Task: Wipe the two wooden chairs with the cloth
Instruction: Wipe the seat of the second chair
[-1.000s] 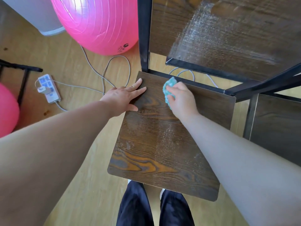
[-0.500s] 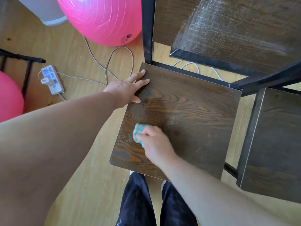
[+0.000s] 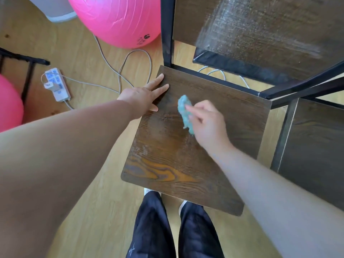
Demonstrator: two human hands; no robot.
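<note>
Wood-plank floor (image 3: 83, 183), pink ball (image 3: 119, 19), power strip (image 3: 57, 84); left hand (image 3: 143, 97) flat on chair seat (image 3: 186, 164), right hand (image 3: 208, 125) grips cloth (image 3: 184, 112).

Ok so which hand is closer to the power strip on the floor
Left. The left hand rests on the chair seat edge nearest the power strip; the right hand grips the cloth farther across.

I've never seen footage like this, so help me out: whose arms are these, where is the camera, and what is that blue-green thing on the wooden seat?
No machine here: a person wears a camera on the head, looking down at their own arms. The left hand rests flat on the edge of the chair seat. The right hand holds a blue-green cloth against that seat, for wiping. A second chair stands at right; a pink ball and power strip sit on the floor.
</note>
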